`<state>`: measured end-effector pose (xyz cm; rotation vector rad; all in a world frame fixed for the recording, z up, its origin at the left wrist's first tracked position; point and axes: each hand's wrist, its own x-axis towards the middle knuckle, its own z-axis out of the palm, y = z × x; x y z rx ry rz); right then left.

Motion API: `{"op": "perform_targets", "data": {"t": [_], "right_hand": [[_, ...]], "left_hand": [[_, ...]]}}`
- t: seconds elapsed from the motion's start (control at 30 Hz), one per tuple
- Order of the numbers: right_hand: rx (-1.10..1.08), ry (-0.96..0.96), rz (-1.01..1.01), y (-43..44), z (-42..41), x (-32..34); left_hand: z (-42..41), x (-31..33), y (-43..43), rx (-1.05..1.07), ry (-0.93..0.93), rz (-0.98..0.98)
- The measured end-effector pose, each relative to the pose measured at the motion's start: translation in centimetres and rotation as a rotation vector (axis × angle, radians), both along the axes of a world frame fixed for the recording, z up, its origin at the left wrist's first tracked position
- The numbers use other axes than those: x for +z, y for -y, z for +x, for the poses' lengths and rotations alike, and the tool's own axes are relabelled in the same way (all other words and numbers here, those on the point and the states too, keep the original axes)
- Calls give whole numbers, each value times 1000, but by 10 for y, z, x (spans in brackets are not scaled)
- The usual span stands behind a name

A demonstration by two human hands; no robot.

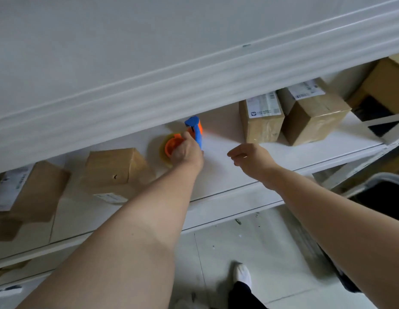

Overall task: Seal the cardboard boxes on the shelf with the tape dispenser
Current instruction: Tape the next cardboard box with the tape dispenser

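White metal shelving lines the room, and a person leans over its middle shelf [227, 175], where brown cardboard boxes sit in loose groups. The left hand [187, 152] curls its fingers around the blue-and-orange tape dispenser [195, 128], which sits on the shelf board. The near box [116, 168] lies just to the dispenser's left. A labelled box [261, 123] and its larger neighbour [314, 114] stand well apart to the right. The right hand [249, 157] hovers beside the dispenser over bare board, fingers loosely curled and holding nothing.

The step in hand appears to be taking up the dispenser, since no tape is on any box seam under either hand. The next move likely calls for lifting the tool clear under the low upper shelf [149, 63] and carrying it to 1 box. The free hand would steady that box while the tape end is pressed onto the flap seam. Which boxes are already sealed cannot be told from here. Below the shelf, a foot in a white sock [242, 275] stands on the pale floor.
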<state>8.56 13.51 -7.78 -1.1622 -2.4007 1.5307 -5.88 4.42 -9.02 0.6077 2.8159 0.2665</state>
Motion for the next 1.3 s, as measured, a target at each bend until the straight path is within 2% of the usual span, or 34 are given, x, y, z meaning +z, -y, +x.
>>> {"op": "perform_targets", "data": {"t": [0.13, 0.23, 0.47, 0.53, 0.63, 0.73, 0.83, 0.9, 1.03, 1.13, 1.2, 1.3], "right_hand": [[4, 23, -39, 0, 3, -7], [-1, 41, -91, 13, 4, -10], [-283, 4, -176, 48, 22, -10], [-264, -30, -283, 64, 33, -6], [-187, 22, -452, 101, 53, 5], [-131, 16, -759, 132, 74, 7], [26, 20, -871, 161, 92, 4], [49, 16, -911, 180, 102, 7], [48, -29, -897, 197, 116, 11], [78, -33, -803, 204, 120, 14], [84, -80, -713, 209, 116, 19], [82, -184, -563, 216, 105, 31]], "left_hand": [[16, 5, 9, -36, -53, 86], [38, 17, 28, -52, -7, 234], [74, 45, 117, 103, 460, 635], [87, 50, 151, 90, 543, 664], [104, 55, 199, 73, 620, 638], [120, 59, 240, 47, 679, 604], [137, 66, 271, 5, 730, 571], [146, 72, 290, -6, 770, 584], [159, 90, 321, -70, 817, 552], [165, 100, 335, -122, 737, 449], [165, 104, 338, -157, 643, 325], [158, 104, 338, -219, 364, 61]]}}
